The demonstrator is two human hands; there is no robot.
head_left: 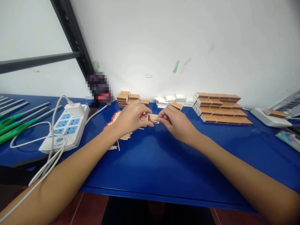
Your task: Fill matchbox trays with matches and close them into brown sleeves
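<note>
My left hand [134,116] is curled, thumb and fingers around a bunch of red-headed matches [143,117]. Beside it, the thumb and fingertips of my right hand [174,123] pinch the right end of a small white matchbox tray [155,122] with matches in it. The tray's left end meets the bunch between my left thumb and forefinger. A large heap of loose matches [126,137] spreads on the blue table [150,168], under and left of my left hand. Just behind my right hand lies an orange matchbox sleeve [177,105].
Orange matchboxes [124,97] are stacked by the wall, next to white trays [175,98]. Long rows of matchboxes [222,109] rise at right. A white scale-like device [269,118] bears one box. At left are a power strip [70,128], cables and green-handled screwdrivers [21,125].
</note>
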